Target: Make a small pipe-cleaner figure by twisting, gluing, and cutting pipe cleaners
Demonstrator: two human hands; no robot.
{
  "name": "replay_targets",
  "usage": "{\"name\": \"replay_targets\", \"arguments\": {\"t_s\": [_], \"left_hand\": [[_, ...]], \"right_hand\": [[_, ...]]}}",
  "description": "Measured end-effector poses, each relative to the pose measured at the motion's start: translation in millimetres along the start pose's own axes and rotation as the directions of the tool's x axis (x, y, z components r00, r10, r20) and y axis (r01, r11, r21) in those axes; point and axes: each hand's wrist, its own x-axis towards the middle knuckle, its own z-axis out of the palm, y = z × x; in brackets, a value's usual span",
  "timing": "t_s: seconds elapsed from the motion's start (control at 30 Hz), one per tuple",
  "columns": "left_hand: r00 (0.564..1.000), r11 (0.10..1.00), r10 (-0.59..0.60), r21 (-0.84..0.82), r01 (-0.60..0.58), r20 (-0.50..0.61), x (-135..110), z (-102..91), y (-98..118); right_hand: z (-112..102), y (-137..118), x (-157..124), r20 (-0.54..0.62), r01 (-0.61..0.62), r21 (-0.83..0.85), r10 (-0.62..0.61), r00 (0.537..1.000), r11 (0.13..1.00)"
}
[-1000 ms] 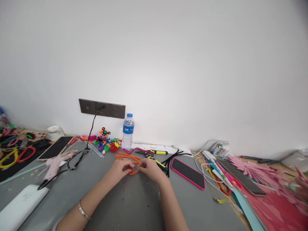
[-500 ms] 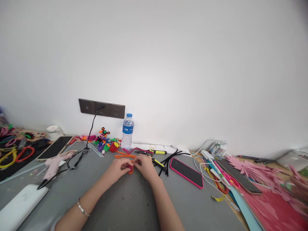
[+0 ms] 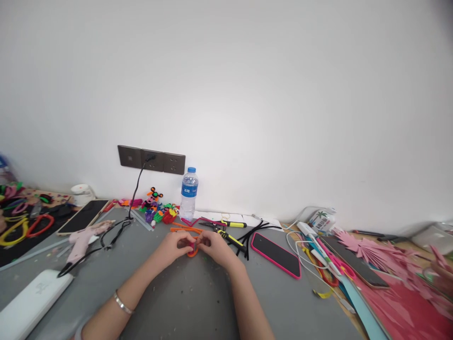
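Both hands meet over the grey table mat, pinching a small orange and pink pipe-cleaner piece [image 3: 193, 253] between their fingertips. My left hand [image 3: 174, 246] grips it from the left, thumb and forefinger closed. From the right, my right hand [image 3: 212, 245] pinches its edge; the fingers partly hide the piece. Just behind the hands lie loose orange pipe cleaners [image 3: 182, 229]. Beyond my right hand are pliers with yellow and black handles [image 3: 231, 239] and black pipe cleaners [image 3: 253, 235]. A water bottle [image 3: 188, 198] stands behind them by the wall.
Small pipe-cleaner figures [image 3: 159, 211] sit left of the bottle. Further left are a pink glue gun [image 3: 79, 243], its black cord, a phone [image 3: 83, 217] and a white box [image 3: 33, 304]. A pink-cased phone [image 3: 276, 255], cables and pink paper [image 3: 406, 297] lie to the right.
My right hand's fingers have shifted slightly, with the orange loop showing a little more between the hands. The whole view has moved a little. Both hands stay at the same spot.
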Motion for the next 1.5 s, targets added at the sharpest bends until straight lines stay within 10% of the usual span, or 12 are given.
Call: {"name": "replay_targets", "arguments": {"t_s": [1.27, 1.5], "left_hand": [[0.969, 0.944, 0.011, 0.321, 0.072, -0.248, 1.3, -0.9, -4.1], [0.954, 0.983, -0.181, -0.003, 0.186, -0.238, -1.8, -4.6, 4.9]], "right_hand": [[-12.4, -8.9, -5.4, 0.276, -0.094, 0.048, 0.078, 0.958, 0.994], [-21.1, -16.0, -8.1, 0.214, -0.074, 0.100, 0.051, 0.975, 0.992]]}}
